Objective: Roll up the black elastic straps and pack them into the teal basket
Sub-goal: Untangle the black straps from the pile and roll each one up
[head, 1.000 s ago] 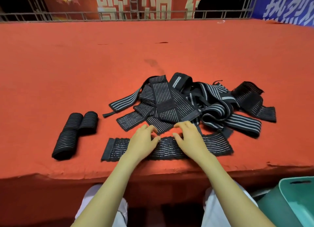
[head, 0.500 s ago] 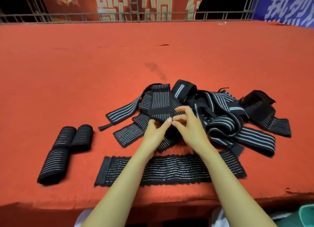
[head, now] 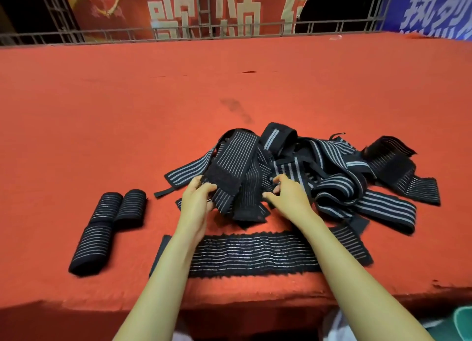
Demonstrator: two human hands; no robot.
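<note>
The lifted strap [head: 236, 185], black with thin pale lines, sits at the near left side of the tangled pile of straps [head: 337, 182], its dark end drooping toward the person. The left grip [head: 196, 202] is curled round this strap's left edge, the fingers tucked into the fabric. The right grip [head: 288, 197] is at the strap's right edge, between it and the rest of the pile, with fingers bent and thumb pointing left (whether it truly has hold of anything cannot be told, since the fingertips are lost among the folds). So the strap lies between the two grips, touching both. Just nearer, under both forearms, a flat strap [head: 255, 254] is stretched out along the front edge of the red surface [head: 127, 126]. Three rolled straps [head: 97, 246] lie well to the left, apart from the pile. A sliver of the teal basket [head: 462, 321] shows at the lower right corner, below the surface's edge. Behind the surface run a metal railing [head: 76, 35] and banners [head: 194, 8].
</note>
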